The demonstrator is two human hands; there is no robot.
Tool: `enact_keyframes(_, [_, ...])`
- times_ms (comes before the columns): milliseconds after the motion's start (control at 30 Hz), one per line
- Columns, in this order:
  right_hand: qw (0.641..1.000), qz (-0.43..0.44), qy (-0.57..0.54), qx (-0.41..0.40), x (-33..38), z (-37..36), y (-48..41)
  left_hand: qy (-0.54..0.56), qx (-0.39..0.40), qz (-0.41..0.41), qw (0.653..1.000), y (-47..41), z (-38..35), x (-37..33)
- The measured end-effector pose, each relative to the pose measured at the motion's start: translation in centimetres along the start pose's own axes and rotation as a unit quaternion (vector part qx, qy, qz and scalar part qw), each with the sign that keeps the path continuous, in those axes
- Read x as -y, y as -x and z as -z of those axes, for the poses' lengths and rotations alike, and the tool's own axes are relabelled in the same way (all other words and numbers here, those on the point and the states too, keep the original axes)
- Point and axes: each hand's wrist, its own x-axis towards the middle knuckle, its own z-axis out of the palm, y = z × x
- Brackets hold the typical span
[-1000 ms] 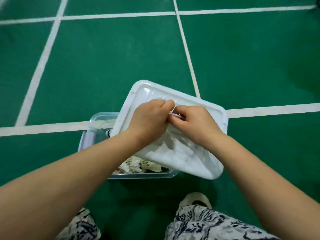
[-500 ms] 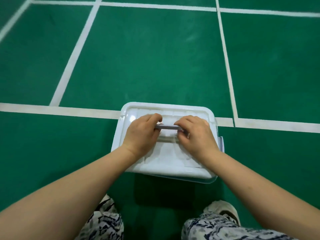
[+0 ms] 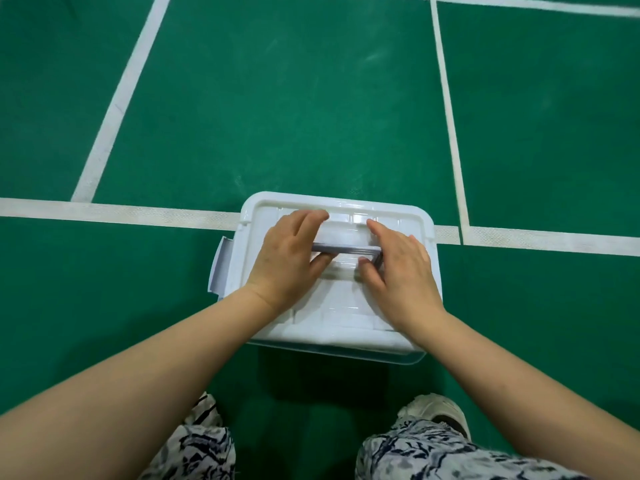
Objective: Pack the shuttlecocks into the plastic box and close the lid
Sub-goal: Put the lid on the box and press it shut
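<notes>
The white lid (image 3: 346,317) lies flat on the clear plastic box (image 3: 398,358), which stands on the green floor in front of me. The shuttlecocks are hidden under the lid. A grey handle (image 3: 346,250) runs across the lid's middle. My left hand (image 3: 287,261) covers its left end, fingers stretched over it and thumb on the near side. My right hand (image 3: 398,271) holds the right end the same way. A pale side latch (image 3: 220,268) sticks out from the box's left side, unfastened.
White court lines (image 3: 114,211) cross the green floor behind and beside the box. My knees in patterned trousers (image 3: 433,455) and a white shoe (image 3: 436,410) are just below the box.
The lid went from tilted over the open box to flat on top, hiding the shuttlecocks. Both hands stayed at the handle, and their fingers have now stretched forward over the lid.
</notes>
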Motion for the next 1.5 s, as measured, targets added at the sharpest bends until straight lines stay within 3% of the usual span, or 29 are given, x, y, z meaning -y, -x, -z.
enact_keyframes(300, [0.999, -0.026, 0.024, 0.012, 0.1, -0.7, 2.0, -0.041, 0.039, 0.091, 0.994, 1.4, 0.7, 0.9])
enact_keyframes(867, [0.984, -0.035, 0.168, 0.054, 0.0, -2.0, 1.8, -0.029, 0.046, 0.112, 0.992, 1.8, -0.3, 2.2])
enact_keyframes(1033, [0.997, -0.056, 0.006, -0.044, 0.4, -1.0, 1.6, 0.064, 0.026, 0.145, 0.987, 1.7, 0.5, 2.1])
enact_keyframes(1100, [0.998, -0.016, 0.045, -0.048, 0.5, -0.8, 1.6, -0.005, -0.005, 0.08, 0.997, 2.2, 0.3, 2.2])
enact_keyframes(1200, [0.988, -0.009, 0.153, 0.037, 0.3, -1.2, 1.5, -0.182, 0.024, 0.027, 0.983, 2.7, -0.2, 2.8])
enact_keyframes(1333, [0.986, -0.009, 0.158, 0.045, 0.4, -1.3, 1.5, -0.204, 0.06, 0.085, 0.973, 3.1, 0.0, 2.5])
enact_keyframes(1400, [0.991, -0.029, 0.133, 0.017, 0.2, -0.8, 1.8, -0.167, 0.019, 0.16, 0.973, 3.0, 0.5, 2.3])
enact_keyframes(1500, [0.984, -0.148, 0.096, -0.031, -1.4, 0.3, 2.4, -0.098, -0.055, 0.306, 0.945, 3.3, 1.5, 2.5])
